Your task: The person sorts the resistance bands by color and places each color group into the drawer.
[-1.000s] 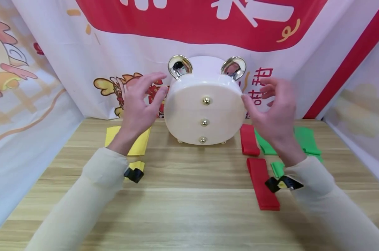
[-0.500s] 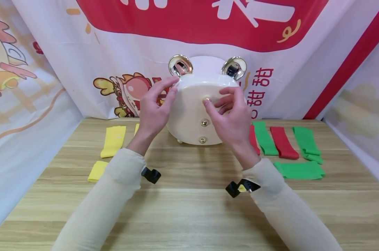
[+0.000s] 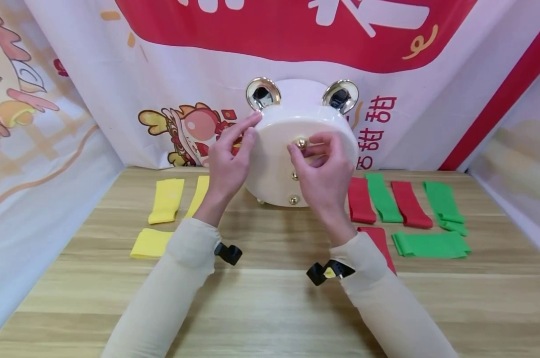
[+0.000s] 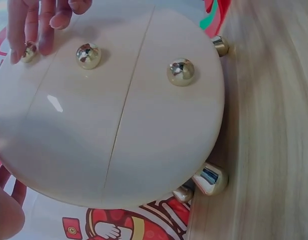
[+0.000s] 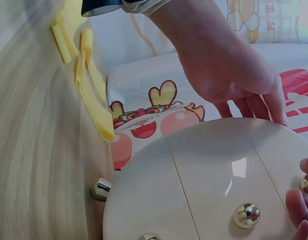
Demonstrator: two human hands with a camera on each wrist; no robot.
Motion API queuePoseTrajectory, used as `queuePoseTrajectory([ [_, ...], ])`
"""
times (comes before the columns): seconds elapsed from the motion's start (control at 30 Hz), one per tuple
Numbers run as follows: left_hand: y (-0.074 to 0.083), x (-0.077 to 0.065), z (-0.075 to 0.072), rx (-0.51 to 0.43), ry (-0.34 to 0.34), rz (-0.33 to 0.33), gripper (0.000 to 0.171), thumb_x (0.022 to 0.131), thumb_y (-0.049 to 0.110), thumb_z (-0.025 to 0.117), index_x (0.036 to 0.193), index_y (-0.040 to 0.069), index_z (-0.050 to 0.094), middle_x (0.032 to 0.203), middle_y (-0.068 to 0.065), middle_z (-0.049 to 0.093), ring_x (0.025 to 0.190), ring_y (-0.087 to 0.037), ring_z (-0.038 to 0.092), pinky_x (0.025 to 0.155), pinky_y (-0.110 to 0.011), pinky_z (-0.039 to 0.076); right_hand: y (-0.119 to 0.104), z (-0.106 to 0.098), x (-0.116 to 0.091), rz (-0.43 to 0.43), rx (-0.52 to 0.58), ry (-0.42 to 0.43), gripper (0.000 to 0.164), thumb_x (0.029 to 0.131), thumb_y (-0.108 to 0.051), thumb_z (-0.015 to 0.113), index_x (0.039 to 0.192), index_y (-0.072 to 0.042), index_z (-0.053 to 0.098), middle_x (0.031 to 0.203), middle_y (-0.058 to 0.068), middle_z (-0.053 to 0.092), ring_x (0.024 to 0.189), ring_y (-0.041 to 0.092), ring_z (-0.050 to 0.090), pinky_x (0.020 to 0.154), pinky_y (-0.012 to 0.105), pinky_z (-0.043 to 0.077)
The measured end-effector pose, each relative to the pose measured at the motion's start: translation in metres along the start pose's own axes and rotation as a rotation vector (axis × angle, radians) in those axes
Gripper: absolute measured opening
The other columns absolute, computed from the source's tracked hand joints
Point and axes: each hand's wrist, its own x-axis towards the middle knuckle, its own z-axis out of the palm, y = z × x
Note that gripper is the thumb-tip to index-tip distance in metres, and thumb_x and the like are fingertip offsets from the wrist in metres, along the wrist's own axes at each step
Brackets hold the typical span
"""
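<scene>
A glossy cream drawer box [image 3: 270, 164] with a rounded front stands against the back cloth. Two gold, ear-like rounds rise from its top, and gold knobs run down its front. Thin seams divide that front into drawers in the left wrist view. My right hand [image 3: 327, 181] pinches the top knob [image 3: 301, 143] between thumb and fingers; the middle knob [image 4: 88, 55] and bottom knob [image 4: 181, 72] are untouched. Against the box's upper left side rests my left hand [image 3: 227, 166], its fingers fairly straight. In the right wrist view, its fingertips reach behind the box's edge.
Folded yellow strips [image 3: 166, 200] lie on the wooden table [image 3: 270, 308] at the left. Red strips [image 3: 361, 200] and green strips [image 3: 430, 244] lie at the right, one red strip partly under the right forearm. Printed cloth [image 3: 198, 64] closes off the back and sides.
Both hands have moved inward from beside the box. The left hand has come against its left side, and the right hand has gone from the right edge to the top knob.
</scene>
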Motion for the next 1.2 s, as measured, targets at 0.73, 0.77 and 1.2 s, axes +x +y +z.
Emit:
queuePoseTrajectory([
  [0.73, 0.005, 0.004, -0.003, 0.010, 0.008, -0.034, 0.029, 0.109, 0.032, 0.060, 0.134, 0.032, 0.075, 0.142, 0.015, 0.070, 0.124, -0.006, 0.068, 0.103, -0.040, 0.061, 0.004, 0.005, -0.003, -0.023, 0.009, 0.050, 0.026, 0.093, -0.020, 0.082, 0.107, -0.001, 0.070, 0.097, 0.011, 0.080, 0.070, 0.017, 0.066, 0.058, 0.014, 0.049],
  [0.77, 0.005, 0.004, -0.003, 0.008, 0.005, -0.034, 0.029, 0.109, 0.032, 0.060, 0.134, 0.033, 0.075, 0.142, 0.015, 0.070, 0.124, -0.006, 0.068, 0.104, -0.039, 0.061, 0.004, 0.004, -0.003, -0.026, 0.011, 0.054, 0.026, 0.093, -0.020, 0.082, 0.106, -0.001, 0.070, 0.097, 0.011, 0.080, 0.070, 0.017, 0.066, 0.058, 0.014, 0.049],
  [1.2, 0.008, 0.005, -0.010, -0.020, -0.048, -0.059, 0.029, 0.108, 0.034, 0.061, 0.135, 0.032, 0.074, 0.141, 0.016, 0.071, 0.130, -0.004, 0.065, 0.106, -0.037, 0.060, 0.003, 0.001, -0.006, -0.029, 0.022, 0.058, 0.024, 0.091, -0.018, 0.082, 0.104, -0.001, 0.070, 0.095, 0.011, 0.080, 0.066, 0.016, 0.064, 0.056, 0.015, 0.049],
])
